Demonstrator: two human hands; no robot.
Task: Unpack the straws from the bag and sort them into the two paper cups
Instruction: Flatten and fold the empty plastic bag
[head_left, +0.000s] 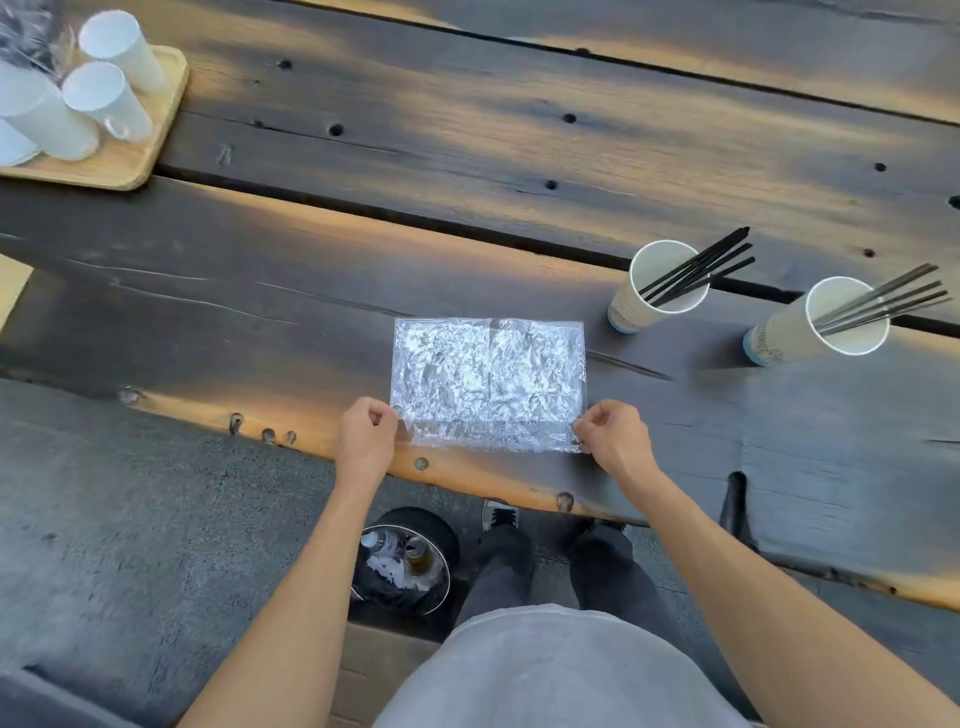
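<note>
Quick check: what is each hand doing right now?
Left hand: pinches the near left corner of the plastic bag.
Right hand: pinches the bag's near right corner.

Looks like a café or bar seating area. Rough dark plank table (467, 171), wooden tray (156, 130) of white cups (104, 98), paper cups (660, 286) with straws (701, 267). Concrete floor (130, 493), bin (405, 561) holding bottles under the table.

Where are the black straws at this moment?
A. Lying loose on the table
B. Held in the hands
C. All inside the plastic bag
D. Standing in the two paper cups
D: black straws stand in both paper cups, while the plastic bag lies flat.
</note>
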